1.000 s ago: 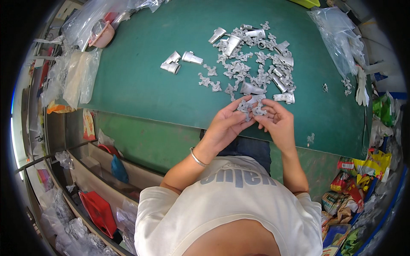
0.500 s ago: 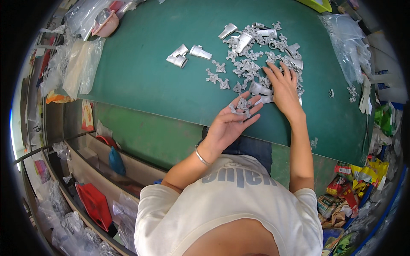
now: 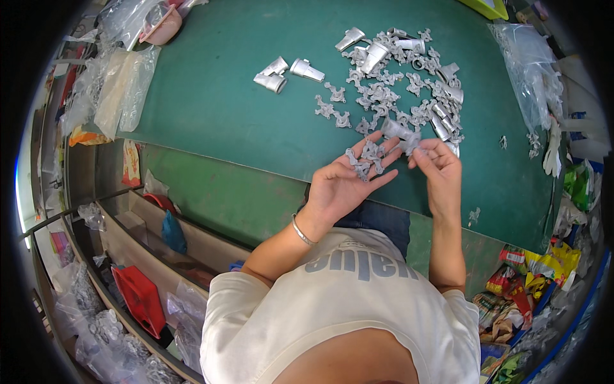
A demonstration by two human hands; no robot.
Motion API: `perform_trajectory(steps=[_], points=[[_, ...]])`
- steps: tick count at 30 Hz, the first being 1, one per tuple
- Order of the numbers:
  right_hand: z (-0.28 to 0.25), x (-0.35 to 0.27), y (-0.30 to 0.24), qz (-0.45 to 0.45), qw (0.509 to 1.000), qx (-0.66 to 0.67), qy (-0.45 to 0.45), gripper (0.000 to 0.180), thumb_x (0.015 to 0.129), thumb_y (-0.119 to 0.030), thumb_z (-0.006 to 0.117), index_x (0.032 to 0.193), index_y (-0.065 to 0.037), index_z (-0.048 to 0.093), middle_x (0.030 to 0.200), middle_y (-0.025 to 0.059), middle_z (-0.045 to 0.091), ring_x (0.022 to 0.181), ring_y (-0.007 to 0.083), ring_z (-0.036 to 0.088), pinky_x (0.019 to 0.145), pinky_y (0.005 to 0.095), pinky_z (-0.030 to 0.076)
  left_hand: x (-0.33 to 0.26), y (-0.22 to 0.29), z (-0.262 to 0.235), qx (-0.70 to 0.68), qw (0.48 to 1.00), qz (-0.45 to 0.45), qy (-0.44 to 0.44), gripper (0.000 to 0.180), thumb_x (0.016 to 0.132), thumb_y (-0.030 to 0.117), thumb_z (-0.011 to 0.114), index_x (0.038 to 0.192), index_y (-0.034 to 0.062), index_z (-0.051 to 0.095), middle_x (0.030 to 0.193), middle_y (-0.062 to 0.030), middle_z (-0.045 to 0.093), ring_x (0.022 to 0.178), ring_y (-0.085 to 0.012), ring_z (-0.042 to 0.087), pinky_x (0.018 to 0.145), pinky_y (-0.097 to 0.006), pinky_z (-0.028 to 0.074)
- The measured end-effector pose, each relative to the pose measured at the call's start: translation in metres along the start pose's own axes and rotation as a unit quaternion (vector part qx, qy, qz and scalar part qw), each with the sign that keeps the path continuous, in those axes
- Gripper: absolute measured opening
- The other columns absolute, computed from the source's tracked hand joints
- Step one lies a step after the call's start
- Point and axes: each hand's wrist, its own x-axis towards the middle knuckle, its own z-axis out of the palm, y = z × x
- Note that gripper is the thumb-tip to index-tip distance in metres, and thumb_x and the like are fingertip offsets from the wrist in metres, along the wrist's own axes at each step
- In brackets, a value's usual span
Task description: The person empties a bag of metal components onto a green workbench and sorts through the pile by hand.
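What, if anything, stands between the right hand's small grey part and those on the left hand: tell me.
Nothing visible but fingertips of the left hand stands between the grey part in the right hand and the grey pieces on the left.

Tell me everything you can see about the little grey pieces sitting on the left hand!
The little grey pieces look like dull metal, with knobbly, curvy outlines and small arms sticking out. They lie in a loose cluster across the fingers of the open left hand, which is turned palm up near the edge of the green table. Some seem to touch or overlap, so I can't count them for certain.
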Motion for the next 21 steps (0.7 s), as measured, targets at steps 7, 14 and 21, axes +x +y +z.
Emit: perform_trajectory(steps=[7, 14, 21], points=[[0.021, -0.011, 0.007, 0.004, 1.000, -0.004, -0.026, 0.011, 0.079, -0.004, 0.059, 0.085, 0.004, 0.055, 0.072, 0.0054, 0.059, 0.062, 0.0078, 0.053, 0.060, 0.0193, 0.042, 0.000, -0.001, 0.001, -0.012, 1.000, -0.004, -0.001, 0.069, 0.064, 0.007, 0.043, 0.130, -0.0008, 0.024, 0.127, -0.0185, 0.035, 0.118, -0.0274, 0.035, 0.103, -0.045, 0.020], [0.026, -0.015, 0.015, -0.196, 0.923, -0.330, 0.021, 0.018, 0.066, -0.005, 0.067, 0.082, -0.001, 0.059, 0.069, 0.0067, 0.057, 0.062, 0.0157, 0.049, 0.059, 0.0272, 0.037, 0.002, -0.004, 0.001, 0.074, 0.997, 0.013, -0.006, 0.062, 0.072, 0.006, 0.051, 0.128, 0.0013, 0.025, 0.127, -0.0212, 0.034, 0.119, -0.0308, 0.035, 0.102, -0.044, 0.025], [-0.010, 0.031, -0.008, -0.304, 0.776, -0.549, 0.059, 0.023, 0.069, -0.002, 0.060, 0.092, -0.005, 0.059, 0.098, 0.0088, 0.055, 0.093, 0.0253, 0.048, 0.081, 0.0369, 0.034, -0.005, 0.007, -0.044, 0.116, 0.987, 0.017, 0.109, 0.031, 0.083, 0.012, 0.055, 0.111, 0.0047, 0.045, 0.097, -0.0110, 0.056, 0.084, -0.0155, 0.056, 0.072, -0.028, 0.049]])
